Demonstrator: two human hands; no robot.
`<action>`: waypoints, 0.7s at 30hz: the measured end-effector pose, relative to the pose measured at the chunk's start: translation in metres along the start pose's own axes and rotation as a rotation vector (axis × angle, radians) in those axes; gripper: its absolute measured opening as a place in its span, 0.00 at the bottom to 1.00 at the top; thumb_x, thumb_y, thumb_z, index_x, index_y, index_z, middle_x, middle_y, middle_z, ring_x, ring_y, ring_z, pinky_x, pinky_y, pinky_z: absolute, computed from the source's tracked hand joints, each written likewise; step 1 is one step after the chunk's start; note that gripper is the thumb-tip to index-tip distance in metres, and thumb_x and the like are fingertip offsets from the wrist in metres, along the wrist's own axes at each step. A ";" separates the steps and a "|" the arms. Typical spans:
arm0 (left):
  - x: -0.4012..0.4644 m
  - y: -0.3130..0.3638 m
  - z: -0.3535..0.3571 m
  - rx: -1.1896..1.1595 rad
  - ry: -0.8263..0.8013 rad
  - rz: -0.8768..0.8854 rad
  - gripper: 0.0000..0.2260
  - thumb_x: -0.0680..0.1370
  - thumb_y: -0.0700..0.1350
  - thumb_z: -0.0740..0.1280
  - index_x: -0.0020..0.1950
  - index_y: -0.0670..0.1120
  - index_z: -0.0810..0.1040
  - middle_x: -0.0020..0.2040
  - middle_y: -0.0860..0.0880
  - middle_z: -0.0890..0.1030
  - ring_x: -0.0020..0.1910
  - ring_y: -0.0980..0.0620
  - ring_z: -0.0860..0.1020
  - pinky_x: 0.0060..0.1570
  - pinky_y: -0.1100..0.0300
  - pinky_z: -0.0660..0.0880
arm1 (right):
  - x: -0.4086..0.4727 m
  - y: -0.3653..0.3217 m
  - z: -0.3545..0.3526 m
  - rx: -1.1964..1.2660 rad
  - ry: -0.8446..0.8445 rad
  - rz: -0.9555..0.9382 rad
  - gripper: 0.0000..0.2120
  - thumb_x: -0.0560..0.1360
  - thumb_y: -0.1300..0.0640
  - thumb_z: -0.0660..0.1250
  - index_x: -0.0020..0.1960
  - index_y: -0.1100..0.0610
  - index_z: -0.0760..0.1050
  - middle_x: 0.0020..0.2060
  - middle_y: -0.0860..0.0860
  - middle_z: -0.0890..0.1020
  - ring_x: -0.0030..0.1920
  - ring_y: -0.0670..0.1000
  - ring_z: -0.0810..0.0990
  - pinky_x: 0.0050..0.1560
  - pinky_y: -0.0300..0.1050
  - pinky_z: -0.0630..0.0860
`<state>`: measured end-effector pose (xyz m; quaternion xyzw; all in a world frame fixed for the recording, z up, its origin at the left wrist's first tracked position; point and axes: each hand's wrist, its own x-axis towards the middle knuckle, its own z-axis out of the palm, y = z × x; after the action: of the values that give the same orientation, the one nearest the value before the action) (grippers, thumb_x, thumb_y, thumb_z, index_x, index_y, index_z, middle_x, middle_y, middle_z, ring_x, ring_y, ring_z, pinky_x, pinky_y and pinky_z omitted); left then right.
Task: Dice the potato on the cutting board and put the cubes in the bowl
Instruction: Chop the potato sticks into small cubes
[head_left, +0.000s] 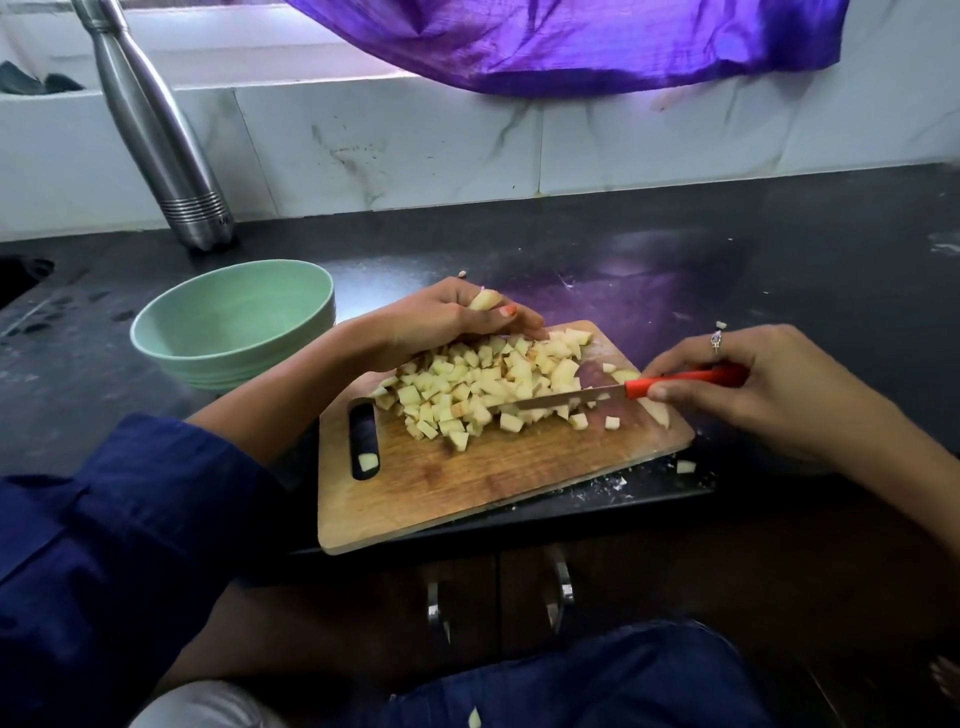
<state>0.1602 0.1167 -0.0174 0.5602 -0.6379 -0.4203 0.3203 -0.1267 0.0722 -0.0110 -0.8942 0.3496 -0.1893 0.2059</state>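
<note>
Mostly diced: pale potato cubes (483, 384) heaped on wooden cutting board (498, 483), between hands. Left hand (447, 322) cupped at heap's far edge, fingers curled round potato chunk (485, 300). Right hand (753, 384) pinches red-handled knife (597, 396), thin steel blade lying across cubes. Smooth round green bowl (228, 327) left of left hand, nothing visible inside.

Light: daylight is admitted from the window (218, 31) at the top, tinted violet by the cloth (571, 41).
Glare: a purple sheen is thrown on the counter (649, 270).
Shadows: soft; the foreground is left dim.
Distortion: the bottle (156, 130) is bent at the edge.
Focus: mostly sharp.
</note>
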 end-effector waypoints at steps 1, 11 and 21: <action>0.000 0.000 0.000 0.009 0.001 -0.004 0.14 0.82 0.42 0.56 0.62 0.42 0.78 0.57 0.49 0.82 0.54 0.52 0.81 0.47 0.65 0.76 | 0.003 0.002 -0.002 0.008 0.007 -0.007 0.19 0.59 0.28 0.59 0.43 0.34 0.79 0.32 0.44 0.80 0.34 0.47 0.77 0.38 0.49 0.74; 0.007 0.004 -0.002 0.052 -0.019 -0.005 0.14 0.82 0.41 0.56 0.61 0.44 0.78 0.59 0.51 0.81 0.59 0.54 0.78 0.60 0.57 0.73 | -0.021 0.027 -0.013 0.109 -0.014 -0.088 0.14 0.66 0.32 0.65 0.46 0.37 0.80 0.38 0.44 0.83 0.39 0.47 0.80 0.41 0.45 0.75; 0.012 0.005 0.001 0.066 -0.024 -0.002 0.14 0.82 0.40 0.56 0.61 0.44 0.78 0.58 0.50 0.81 0.57 0.54 0.79 0.53 0.64 0.75 | -0.005 0.039 -0.008 -0.041 0.080 -0.147 0.16 0.66 0.37 0.61 0.46 0.42 0.81 0.39 0.44 0.82 0.41 0.47 0.78 0.42 0.53 0.76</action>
<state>0.1550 0.1054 -0.0140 0.5660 -0.6547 -0.4061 0.2935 -0.1554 0.0471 -0.0249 -0.9131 0.2950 -0.2323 0.1587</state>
